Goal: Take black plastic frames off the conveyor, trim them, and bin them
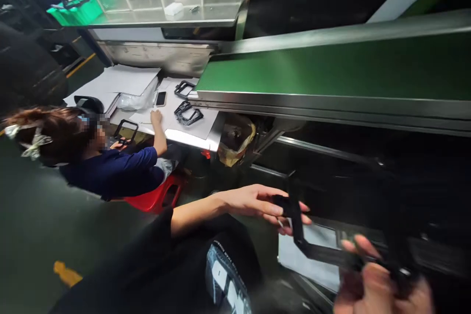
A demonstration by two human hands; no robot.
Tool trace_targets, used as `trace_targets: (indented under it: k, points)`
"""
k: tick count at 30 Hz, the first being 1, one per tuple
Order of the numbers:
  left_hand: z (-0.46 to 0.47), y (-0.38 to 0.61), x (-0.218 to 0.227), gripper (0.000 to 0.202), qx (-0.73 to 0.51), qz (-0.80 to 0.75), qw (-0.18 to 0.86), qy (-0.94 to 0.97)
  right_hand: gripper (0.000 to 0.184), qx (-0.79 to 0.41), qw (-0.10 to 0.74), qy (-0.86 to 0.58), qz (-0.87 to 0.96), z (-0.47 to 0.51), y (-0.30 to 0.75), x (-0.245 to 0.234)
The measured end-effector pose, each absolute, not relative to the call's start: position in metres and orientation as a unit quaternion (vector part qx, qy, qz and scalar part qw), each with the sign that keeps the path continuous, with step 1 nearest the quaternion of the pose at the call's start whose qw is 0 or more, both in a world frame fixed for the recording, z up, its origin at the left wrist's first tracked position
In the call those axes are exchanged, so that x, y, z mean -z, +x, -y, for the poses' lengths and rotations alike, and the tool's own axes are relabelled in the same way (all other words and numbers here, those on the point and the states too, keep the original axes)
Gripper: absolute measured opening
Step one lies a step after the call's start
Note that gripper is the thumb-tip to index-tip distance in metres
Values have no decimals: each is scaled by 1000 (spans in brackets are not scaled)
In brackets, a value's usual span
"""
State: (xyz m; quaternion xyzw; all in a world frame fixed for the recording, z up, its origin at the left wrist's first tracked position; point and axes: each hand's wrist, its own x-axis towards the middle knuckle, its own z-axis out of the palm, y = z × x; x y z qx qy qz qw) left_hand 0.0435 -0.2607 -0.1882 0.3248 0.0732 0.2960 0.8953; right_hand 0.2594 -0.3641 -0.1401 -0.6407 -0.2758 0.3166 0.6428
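Observation:
A black plastic frame (324, 250) hangs between my two hands below the green conveyor. My left hand (263, 202) reaches in from the left, fingers stretched, and its fingertips pinch the frame's upper corner. My right hand (379, 279) sits at the bottom right, blurred, with fingers curled around the frame's lower bar. A white sheet (305, 255) lies under the frame.
A green conveyor belt (331, 68) with a steel edge runs across the right. At the left a seated person in a blue top (110, 167) holds a black frame at a white table (191, 127) carrying more frames (187, 113) and a phone (161, 98). A red stool (158, 196) stands below.

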Motion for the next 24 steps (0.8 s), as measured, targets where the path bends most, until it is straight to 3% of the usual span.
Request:
trace_targets:
  k: [7, 12, 15, 18, 20, 24]
  points:
    - [233, 32, 153, 57, -442, -126, 752, 472, 105, -390, 609, -646, 243, 385, 257, 185]
    - [171, 27, 127, 58, -567, -249, 455, 640, 95, -441, 558, -659, 245, 408, 254, 238]
    - [125, 26, 109, 58, -563, -304, 242, 729, 96, -459, 551, -652, 246, 417, 248, 257]
    - [72, 28, 90, 51, -527, -356, 97, 766, 102, -466, 530, -649, 284, 418, 243, 262]
    - [31, 32, 82, 58, -511, -381, 42, 769, 95, -449, 521, -656, 310, 416, 243, 260]
    - [-50, 39, 75, 91, -494, -411, -10, 766, 76, -406, 516, -676, 335, 414, 249, 258]
